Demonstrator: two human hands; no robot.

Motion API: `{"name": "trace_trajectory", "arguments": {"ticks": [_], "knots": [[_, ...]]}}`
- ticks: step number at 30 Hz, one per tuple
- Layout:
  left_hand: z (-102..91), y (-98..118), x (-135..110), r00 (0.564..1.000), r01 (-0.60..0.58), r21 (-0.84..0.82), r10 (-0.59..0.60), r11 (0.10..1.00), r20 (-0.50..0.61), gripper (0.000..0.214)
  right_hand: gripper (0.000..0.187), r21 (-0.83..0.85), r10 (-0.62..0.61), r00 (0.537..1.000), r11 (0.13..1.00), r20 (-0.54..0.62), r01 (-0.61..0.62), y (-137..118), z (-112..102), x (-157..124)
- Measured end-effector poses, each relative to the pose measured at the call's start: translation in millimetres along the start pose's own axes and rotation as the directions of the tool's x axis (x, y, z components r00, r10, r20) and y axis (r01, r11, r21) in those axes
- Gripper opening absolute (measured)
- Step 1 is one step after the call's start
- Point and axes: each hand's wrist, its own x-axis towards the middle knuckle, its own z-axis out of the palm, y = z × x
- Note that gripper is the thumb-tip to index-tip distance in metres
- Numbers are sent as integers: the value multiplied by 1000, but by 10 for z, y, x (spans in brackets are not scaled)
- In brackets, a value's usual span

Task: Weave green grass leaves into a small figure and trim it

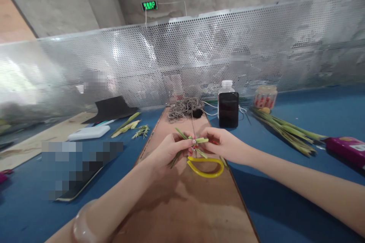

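My left hand (pixel 174 147) is closed, its thumb and fingers pinching a small bundle of green plant strips (pixel 203 140) over the board. My right hand (pixel 219 142) comes in from the other side, its fingers closed at the right of the same bundle. A thin grey yarn strand (pixel 194 126) runs from the bundle back to a loose heap of grey yarn (pixel 184 108). Small red bits show at the crossing of the strips. Just below the hands lie yellow-handled scissors (pixel 205 174), their blades hidden.
The wooden board (pixel 182 212) lies on a blue table (pixel 273 190). Behind the yarn stand a black phone (pixel 228 109) and a clear bottle (pixel 227 83). At right are a jar (pixel 265 97), long green stalks (pixel 288 129) and a purple box (pixel 346 151). Plant scraps (pixel 125 128) and a white case (pixel 89 132) lie left.
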Motion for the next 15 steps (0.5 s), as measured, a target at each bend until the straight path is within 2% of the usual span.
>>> {"name": "trace_trajectory", "arguments": {"ticks": [4, 7, 10, 13, 15], "knots": [[-6, 4, 4, 1000, 8, -22, -9, 1000, -25, 8, 8, -24, -4, 1000, 1000, 3, 4, 17, 34, -1], [4, 15, 6, 999, 17, -49, -19, 999, -34, 9, 8, -67, -27, 994, 998, -107, 20, 19, 37, -24], [16, 25, 10, 999, 12, -71, -15, 997, -43, 10, 21, -177, -184, 962, 973, -202, 149, -5, 16, -73], [17, 29, 13, 1000, 21, -72, -21, 997, -12, 10, 32, -319, -392, 913, 885, -115, 340, -33, -4, -107], [10, 25, 14, 999, 33, -59, -33, 998, 13, 10, 30, -403, -496, 866, 805, -54, 436, -35, -8, -103]]}}
